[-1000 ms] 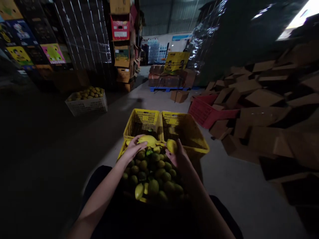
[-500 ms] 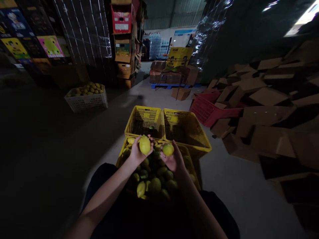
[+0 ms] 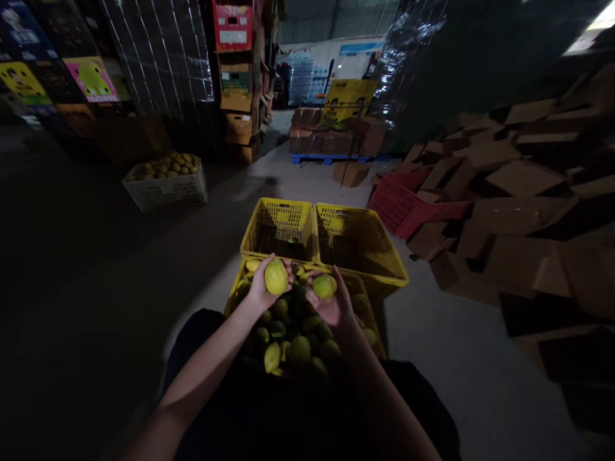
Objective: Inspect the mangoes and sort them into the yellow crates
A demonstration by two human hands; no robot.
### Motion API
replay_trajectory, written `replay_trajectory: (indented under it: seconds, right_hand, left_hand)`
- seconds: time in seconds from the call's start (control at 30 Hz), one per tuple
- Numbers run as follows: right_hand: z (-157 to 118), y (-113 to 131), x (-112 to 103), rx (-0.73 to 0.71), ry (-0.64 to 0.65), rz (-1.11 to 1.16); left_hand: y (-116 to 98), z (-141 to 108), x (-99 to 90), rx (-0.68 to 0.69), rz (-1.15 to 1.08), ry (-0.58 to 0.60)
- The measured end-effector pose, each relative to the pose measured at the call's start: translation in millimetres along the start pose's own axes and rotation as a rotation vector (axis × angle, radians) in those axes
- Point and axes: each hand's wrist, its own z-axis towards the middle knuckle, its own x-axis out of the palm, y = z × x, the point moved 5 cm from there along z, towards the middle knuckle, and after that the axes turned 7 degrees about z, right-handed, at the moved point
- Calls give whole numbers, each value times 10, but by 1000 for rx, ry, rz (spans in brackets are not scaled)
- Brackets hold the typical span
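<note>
Yellow lemon (image 3: 276, 276), long axis running up the view: clasped in the left hand (image 3: 260, 287), above the lemon-filled crate (image 3: 233, 289). Greenish lemon (image 3: 324, 286) (axis unclear): cradled in the right hand (image 3: 335, 308), alongside. Left rear crate (image 3: 283, 209): beyond both, nearer the left hand.

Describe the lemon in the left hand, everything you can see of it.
The lemon is plump and rounded, yellow with a faint greenish tinge; the dim light hides fine marks on its skin. It lies in the left hand, whose fingers curl around its far side, leaving the face toward the camera uncovered. It is held above the yellow crate of fruit, apart from the second lemon in the right hand.
</note>
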Motion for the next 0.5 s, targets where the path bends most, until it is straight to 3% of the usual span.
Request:
replay_trajectory:
  seconds: [0.17,0.33,0.5]
  right_hand:
    - [30,-15,-33,-12,-5,21]
    - [58,-30,-87,-6,-59,76]
    - [69,-70,-93,-77,-90,-5]
  left_hand:
    - [20,119,-161,19,-178,-81]
    - [40,199,-282,125,68,-99]
    - [139,128,-159,105,239,-7]
